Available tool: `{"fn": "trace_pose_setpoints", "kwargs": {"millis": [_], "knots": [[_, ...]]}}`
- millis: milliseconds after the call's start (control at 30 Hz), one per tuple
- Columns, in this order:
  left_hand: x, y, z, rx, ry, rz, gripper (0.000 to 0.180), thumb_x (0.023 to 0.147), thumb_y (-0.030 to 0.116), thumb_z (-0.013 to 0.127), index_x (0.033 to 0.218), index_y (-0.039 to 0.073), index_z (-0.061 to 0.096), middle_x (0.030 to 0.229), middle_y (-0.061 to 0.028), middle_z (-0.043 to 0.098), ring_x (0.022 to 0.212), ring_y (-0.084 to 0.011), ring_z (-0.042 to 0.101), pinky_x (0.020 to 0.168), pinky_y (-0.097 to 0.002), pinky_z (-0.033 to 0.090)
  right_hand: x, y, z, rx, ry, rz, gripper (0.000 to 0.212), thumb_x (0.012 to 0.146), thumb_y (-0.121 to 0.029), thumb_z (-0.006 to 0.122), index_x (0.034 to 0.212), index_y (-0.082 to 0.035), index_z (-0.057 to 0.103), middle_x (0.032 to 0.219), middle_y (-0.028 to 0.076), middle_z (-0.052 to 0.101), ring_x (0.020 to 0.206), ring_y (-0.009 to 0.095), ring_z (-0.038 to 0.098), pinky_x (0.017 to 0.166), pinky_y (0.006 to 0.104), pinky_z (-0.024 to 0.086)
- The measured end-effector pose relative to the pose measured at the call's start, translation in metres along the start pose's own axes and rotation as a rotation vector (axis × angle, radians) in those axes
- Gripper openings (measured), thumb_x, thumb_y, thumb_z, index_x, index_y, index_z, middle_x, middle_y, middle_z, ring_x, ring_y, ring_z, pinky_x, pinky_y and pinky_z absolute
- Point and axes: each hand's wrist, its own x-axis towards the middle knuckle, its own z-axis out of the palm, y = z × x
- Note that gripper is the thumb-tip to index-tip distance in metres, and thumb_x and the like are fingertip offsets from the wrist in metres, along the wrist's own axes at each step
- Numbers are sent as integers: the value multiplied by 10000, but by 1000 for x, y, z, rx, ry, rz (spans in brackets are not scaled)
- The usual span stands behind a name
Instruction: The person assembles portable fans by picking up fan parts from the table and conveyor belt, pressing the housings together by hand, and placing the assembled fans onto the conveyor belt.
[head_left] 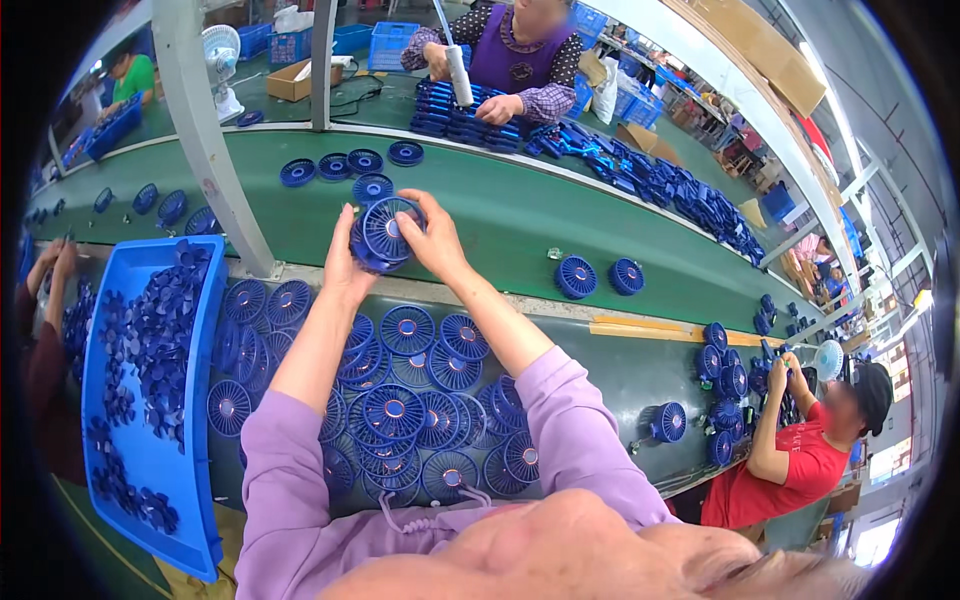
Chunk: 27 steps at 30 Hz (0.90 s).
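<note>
Nearest me, below my lilac fabric sleeves (pixel 285 450), round, spoked dark-blue plastic grilles (pixel 395 412) with coppery centre rings lie overlapping in a heap on the dark green worktop (pixel 560 375). Left of it stands a long, bright-blue plastic tray (pixel 195 500) holding loose, small, dark-blue plastic pieces (pixel 165 340).

Past the heap, my 2 hands hold a round, dark-blue plastic fan housing (pixel 385 232), its spoked face tilted up toward me. My left hand (pixel 347 262) cups its left side, the fingers bent against it; I cannot tell how the hidden ones sit. My right hand (pixel 437 243) grips the other side, thumb pressed on the face and fingers curled around the far edge.

To the right, a worker in a red shirt (pixel 800 465) and black cap has both hands raised beside a cluster of blue fans (pixel 728 385).

On the smooth green belt (pixel 480 230), 2 round blue fan parts (pixel 576 277) lie side by side to my right, and 5 round blue pieces (pixel 333 166) sit just beyond my hands.

Across it, a worker in a purple vest (pixel 545 60) holds a white cylindrical tool (pixel 459 78) over stacked, glossy blue plastic parts (pixel 450 112).
</note>
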Motion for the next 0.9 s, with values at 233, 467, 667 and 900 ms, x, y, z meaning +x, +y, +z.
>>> {"fn": "trace_pose_setpoints", "kwargs": {"millis": [233, 467, 667, 900], "knots": [[-36, -8, 10, -109, 59, 81, 297, 978, 353, 509, 1135, 119, 603, 1085, -56, 660, 1000, -196, 643, 872, -381, 533, -36, -30, 6, -329, -187, -529, 609, 861, -295, 613, 1372, -23, 424, 1396, 241, 389, 1269, 392, 392, 1053, 475, 349], [-77, -37, 49, 547, 226, 789, 379, 1039, 217, 374, 1372, 36, 375, 1279, -93, 452, 1163, -178, 462, 1011, -328, 371, -60, -21, 27, 159, -258, -339, 679, 974, -399, 466, 1442, 27, 220, 1417, 217, 375, 1339, 336, 353, 1120, 403, 256], [-73, -37, 43, 847, 249, 936, 368, 1022, 165, 372, 1361, 23, 379, 1298, -116, 438, 1164, -192, 458, 1005, -328, 366, -58, -26, 35, 350, -248, -155, 578, 995, -390, 404, 1405, 6, 306, 1392, 178, 416, 1320, 270, 395, 1101, 364, 289], [-39, -33, -13, 1308, 76, 436, 659, 909, 158, 584, 1460, 49, 239, 1199, -224, 562, 1050, -302, 556, 916, -391, 442, -25, 50, -47, -159, -133, 205, 682, 851, -418, 671, 1353, -6, 463, 1215, 216, 599, 1047, 278, 631, 909, 369, 498]]}}
